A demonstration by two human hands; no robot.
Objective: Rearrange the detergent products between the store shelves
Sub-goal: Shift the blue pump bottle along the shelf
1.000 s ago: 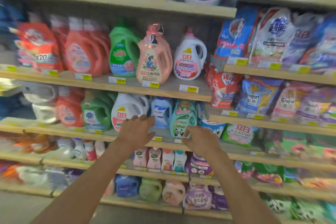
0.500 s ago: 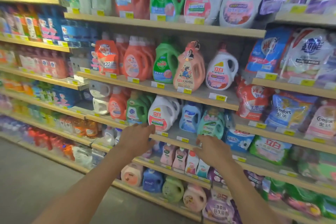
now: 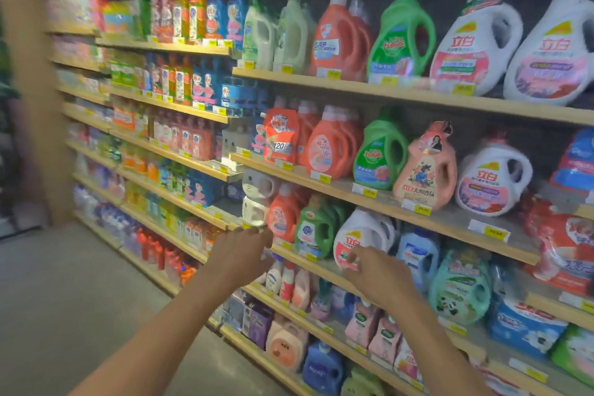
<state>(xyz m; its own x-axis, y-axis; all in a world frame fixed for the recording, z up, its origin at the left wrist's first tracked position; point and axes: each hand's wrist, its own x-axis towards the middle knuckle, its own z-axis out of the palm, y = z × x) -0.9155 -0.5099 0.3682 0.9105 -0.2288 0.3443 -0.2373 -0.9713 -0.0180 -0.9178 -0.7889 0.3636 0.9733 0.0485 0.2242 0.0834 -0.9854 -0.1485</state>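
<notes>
Wooden store shelves (image 3: 379, 199) hold rows of detergent jugs. My left hand (image 3: 241, 251) reaches out open at the edge of the third shelf, just below an orange jug (image 3: 283, 215) and a green jug (image 3: 313, 230). My right hand (image 3: 376, 273) hovers open in front of a white jug with a red label (image 3: 360, 238), fingertips close to its label; contact is unclear. Neither hand holds anything. A peach bottle (image 3: 424, 170) and another white jug (image 3: 491, 180) stand on the shelf above.
Blue (image 3: 418, 254) and teal panda-label jugs (image 3: 459, 286) stand right of the white one. Small bottles and pouches fill lower shelves (image 3: 299, 309). Refill bags (image 3: 565, 254) sit at the right. Grey aisle floor (image 3: 64, 299) opens to the left, beside a tan pillar (image 3: 29, 90).
The view has swung left, showing more of the aisle and shelves. Both hands have shifted left along the third shelf, the right one from the teal jug to the white jug.
</notes>
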